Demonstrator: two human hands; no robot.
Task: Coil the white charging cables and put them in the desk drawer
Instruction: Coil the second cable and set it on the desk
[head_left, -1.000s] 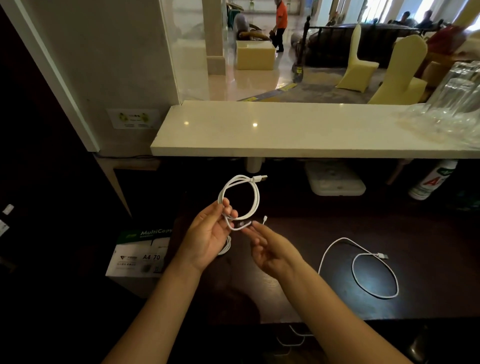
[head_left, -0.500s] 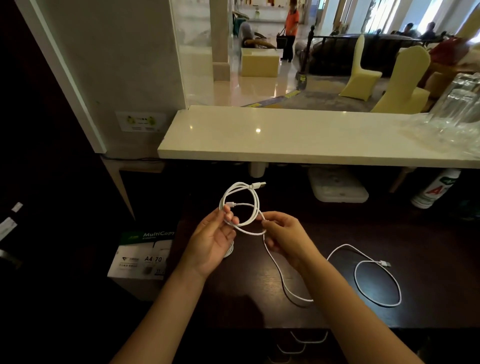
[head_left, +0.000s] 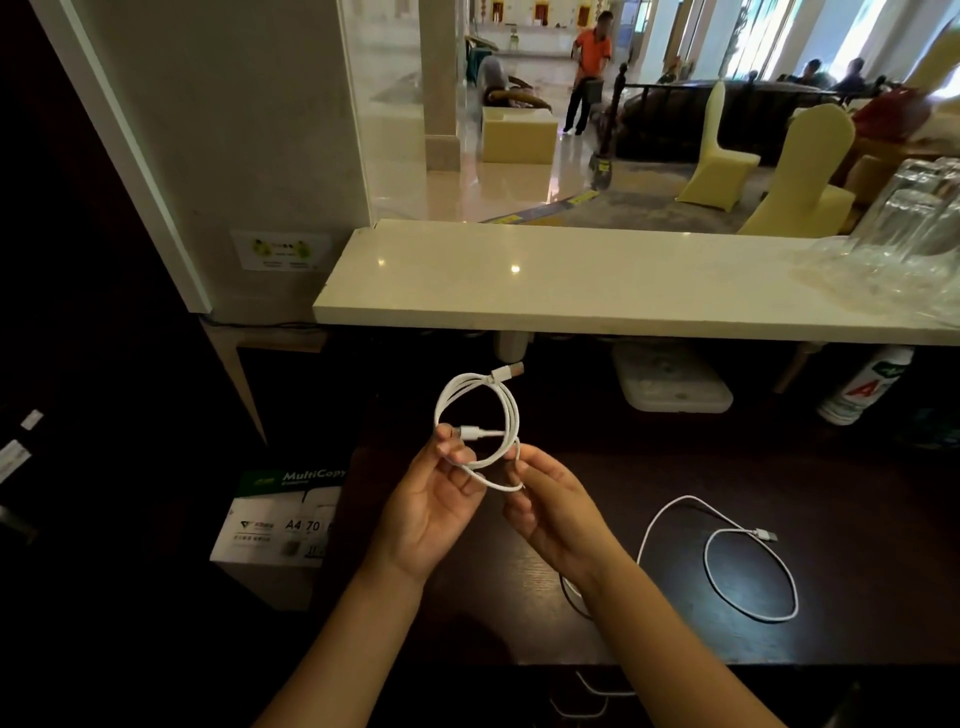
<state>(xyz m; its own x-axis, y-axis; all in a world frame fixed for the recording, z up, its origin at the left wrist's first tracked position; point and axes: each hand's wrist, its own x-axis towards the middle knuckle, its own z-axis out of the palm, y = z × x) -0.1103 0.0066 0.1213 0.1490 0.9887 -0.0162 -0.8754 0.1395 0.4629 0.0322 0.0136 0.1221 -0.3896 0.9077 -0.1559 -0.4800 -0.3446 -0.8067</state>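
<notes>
I hold a coiled white charging cable (head_left: 506, 410) above the dark desk (head_left: 857, 493). My left hand (head_left: 434, 512) pinches the coil's lower left side, with one small plug lying across the loop. My right hand (head_left: 553, 506) grips the cable's tail at the coil's bottom right. The USB plug sticks out at the top of the coil. A second white cable (head_left: 727, 566) lies loose on the desk to the right, in an open loop. More white cable (head_left: 592, 691) shows below the desk's front edge. No drawer can be made out.
A pale stone counter (head_left: 597, 283) overhangs the back of the desk, with clear glasses (head_left: 909, 228) at its right end. Under it sit a white flat box (head_left: 670, 379) and a white bottle (head_left: 862, 384). A box of A4 paper (head_left: 280, 519) stands left of the desk.
The long tail hanging from my right hand has been drawn up into the coil. My right hand has moved in close to the left, and the coil is tighter.
</notes>
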